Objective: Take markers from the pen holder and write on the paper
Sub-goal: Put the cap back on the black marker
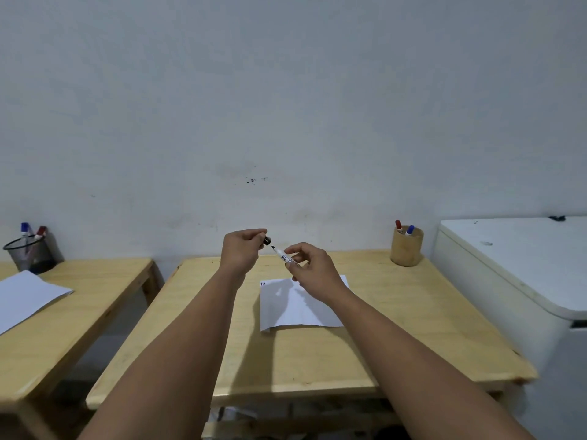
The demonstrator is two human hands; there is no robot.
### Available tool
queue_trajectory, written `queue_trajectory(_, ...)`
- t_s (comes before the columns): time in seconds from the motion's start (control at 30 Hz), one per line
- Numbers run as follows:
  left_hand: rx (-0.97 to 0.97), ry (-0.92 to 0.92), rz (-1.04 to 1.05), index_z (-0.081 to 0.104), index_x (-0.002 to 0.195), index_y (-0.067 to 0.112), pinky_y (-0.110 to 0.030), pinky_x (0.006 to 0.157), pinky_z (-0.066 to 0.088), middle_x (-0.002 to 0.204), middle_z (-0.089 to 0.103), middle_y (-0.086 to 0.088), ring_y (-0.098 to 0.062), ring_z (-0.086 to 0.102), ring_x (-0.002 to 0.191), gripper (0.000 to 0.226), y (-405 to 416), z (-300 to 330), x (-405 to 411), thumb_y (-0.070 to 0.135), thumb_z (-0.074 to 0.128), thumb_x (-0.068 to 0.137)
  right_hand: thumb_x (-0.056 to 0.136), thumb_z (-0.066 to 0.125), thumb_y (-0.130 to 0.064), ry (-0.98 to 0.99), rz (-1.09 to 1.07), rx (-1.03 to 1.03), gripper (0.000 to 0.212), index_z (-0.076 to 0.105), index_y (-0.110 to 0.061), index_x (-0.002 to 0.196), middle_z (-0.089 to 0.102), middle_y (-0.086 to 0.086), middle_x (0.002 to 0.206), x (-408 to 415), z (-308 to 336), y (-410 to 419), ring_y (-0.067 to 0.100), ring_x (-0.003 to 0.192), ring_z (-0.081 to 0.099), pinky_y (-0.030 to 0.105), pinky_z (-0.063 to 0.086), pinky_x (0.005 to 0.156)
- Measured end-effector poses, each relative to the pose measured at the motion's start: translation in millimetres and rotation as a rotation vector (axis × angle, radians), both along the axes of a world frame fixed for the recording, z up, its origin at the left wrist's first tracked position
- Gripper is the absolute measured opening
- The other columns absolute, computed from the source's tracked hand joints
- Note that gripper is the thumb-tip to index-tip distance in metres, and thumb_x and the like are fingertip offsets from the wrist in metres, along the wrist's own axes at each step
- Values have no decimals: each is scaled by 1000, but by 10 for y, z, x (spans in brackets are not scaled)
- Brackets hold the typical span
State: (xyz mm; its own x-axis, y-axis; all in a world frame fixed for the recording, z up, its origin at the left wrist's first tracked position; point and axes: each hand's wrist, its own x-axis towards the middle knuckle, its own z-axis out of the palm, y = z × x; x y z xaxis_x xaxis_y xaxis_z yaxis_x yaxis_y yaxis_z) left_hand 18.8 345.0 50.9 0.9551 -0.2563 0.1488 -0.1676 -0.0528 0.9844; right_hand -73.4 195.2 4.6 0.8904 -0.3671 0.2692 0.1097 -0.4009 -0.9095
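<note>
My right hand (309, 270) holds a white marker (283, 256) with its black tip bare and pointing up-left. My left hand (242, 248) pinches the marker's black cap (267, 240), a small gap away from the tip. Both hands hover above the far part of a white sheet of paper (297, 309) lying on the wooden table (397, 328). The paper has small marks at its top left corner. A wooden pen holder (407, 246) stands at the table's far right corner with a red-capped and a blue-capped marker in it.
A second wooden table (79, 293) at left carries another white sheet (25, 296) and a black mesh pen holder (31, 253) with markers. A white appliance (521, 274) stands right against the table. A wall rises directly behind.
</note>
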Motion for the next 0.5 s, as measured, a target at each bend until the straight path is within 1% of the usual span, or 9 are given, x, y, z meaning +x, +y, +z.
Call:
queue_trajectory(0.27,40,-31,-45,76,114,9,-26,74,50,95,77,-3,-15,64,89,21,-117,69,-189,13,60,99,96,70,-14,-8,-45,-12,24,71,-35,107,66,-7,93,-128,91,-38,22,72,68,33,54,68)
queue_trajectory(0.33,50,-39,-57,76,114,9,-26,74,50,98,78,-5,-15,64,88,21,-140,72,-201,13,61,99,96,71,-12,-9,-46,1,24,71,-34,107,67,-7,92,-144,103,-68,20,71,68,29,54,66)
queue_trajectory(0.43,85,-58,-66,77,113,10,-29,76,50,103,78,-5,-17,64,92,21,-175,63,-183,14,62,98,97,71,-10,-14,-43,27,23,71,-31,107,67,-8,90,-162,112,-114,17,67,67,19,50,60)
queue_trajectory(0.5,95,-52,-72,77,113,10,-29,76,51,104,78,-5,-17,66,93,21,-215,49,-181,15,63,98,97,71,-9,-11,-43,33,23,72,-29,109,66,-9,88,-155,109,-142,16,66,67,18,49,59)
